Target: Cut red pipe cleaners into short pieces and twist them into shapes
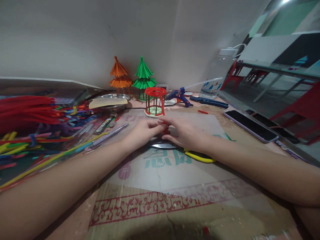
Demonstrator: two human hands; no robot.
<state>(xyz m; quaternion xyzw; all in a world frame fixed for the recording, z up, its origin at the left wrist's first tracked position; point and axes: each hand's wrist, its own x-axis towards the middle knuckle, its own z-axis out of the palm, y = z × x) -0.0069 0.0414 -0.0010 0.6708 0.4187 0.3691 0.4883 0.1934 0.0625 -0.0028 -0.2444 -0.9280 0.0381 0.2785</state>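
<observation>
Red pipe-cleaner bundle (27, 106) sits far left of red-topped frame (155, 94), blurred, cut off at edge. Left hand (145, 131) is in front of frame, fingertips meeting right hand (186, 131) around red piece (164, 122), mostly hidden; can't tell which grips it. Scissors (163, 146), in front of frame, partly covered by right hand. Clear bottle (212, 88) right of frame, outline faint.

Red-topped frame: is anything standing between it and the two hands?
Only a red strip shows between the red-topped frame and the left hand and right hand. It crosses the frame's right front; whether held or attached is unclear. The scissors lie nearer the wearer, out of that gap.
</observation>
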